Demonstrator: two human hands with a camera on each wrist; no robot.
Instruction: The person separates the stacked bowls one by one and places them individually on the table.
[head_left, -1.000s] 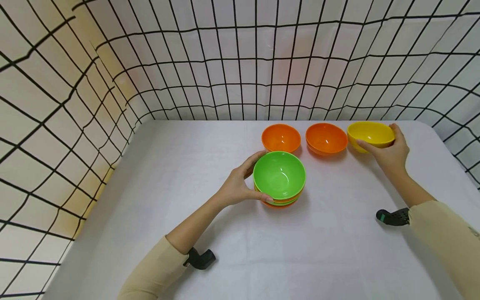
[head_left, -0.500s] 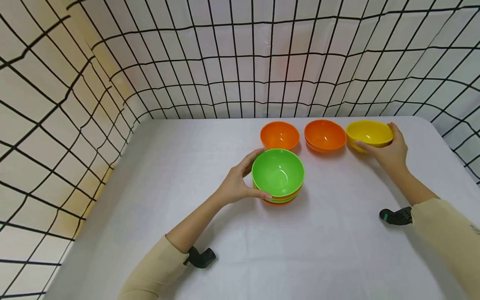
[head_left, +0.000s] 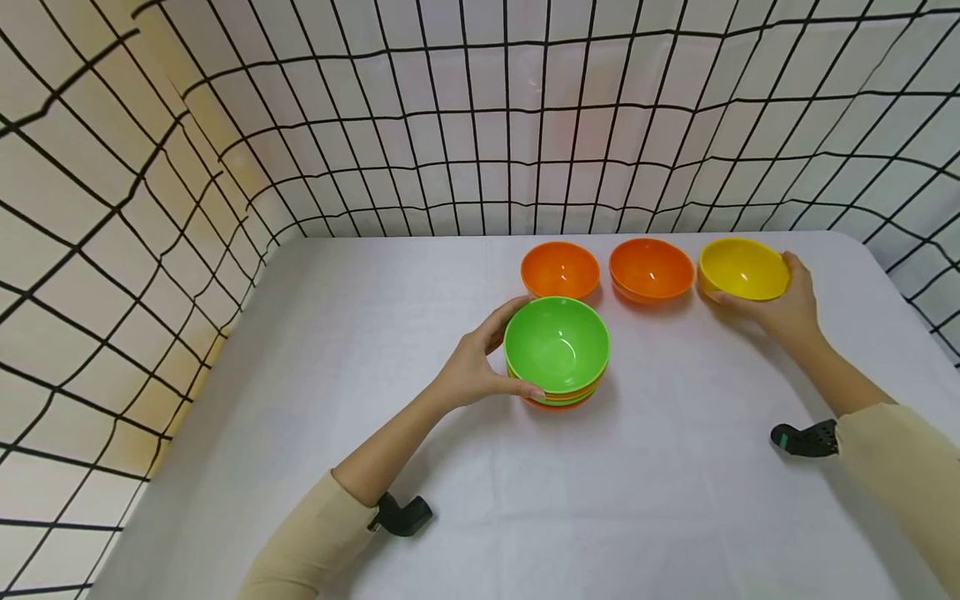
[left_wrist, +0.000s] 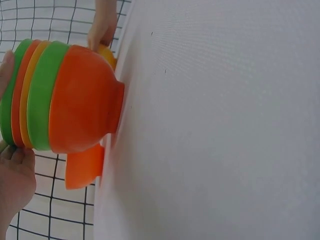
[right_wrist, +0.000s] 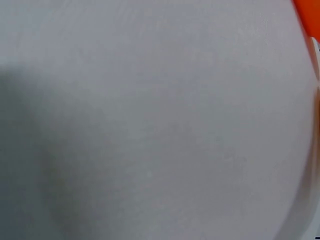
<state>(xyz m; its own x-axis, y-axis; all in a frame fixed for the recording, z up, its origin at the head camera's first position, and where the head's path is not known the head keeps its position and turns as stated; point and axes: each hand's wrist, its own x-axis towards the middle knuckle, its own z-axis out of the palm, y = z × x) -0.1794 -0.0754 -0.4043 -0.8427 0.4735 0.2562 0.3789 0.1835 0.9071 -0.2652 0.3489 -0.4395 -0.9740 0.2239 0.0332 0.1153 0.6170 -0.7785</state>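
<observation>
A stack of nested bowls with a green bowl (head_left: 557,343) on top stands mid-table; in the left wrist view the stack (left_wrist: 70,97) shows green and orange layers with an orange bowl at the bottom. My left hand (head_left: 480,367) grips the stack's left side, thumb and fingers curled round the rim. At the back right, my right hand (head_left: 780,304) holds a yellow bowl (head_left: 742,268), tipped slightly toward me. Two single orange bowls (head_left: 560,269) (head_left: 651,269) sit in a row left of it. The right wrist view shows only white cloth and an orange sliver.
A white cloth covers the table (head_left: 375,333). Black-gridded white netting (head_left: 480,125) walls the back and both sides. Open cloth lies to the left and in front of the stack.
The yellow bowl has shifted slightly right and tilted up in my right hand. The left hand and stack have stayed put.
</observation>
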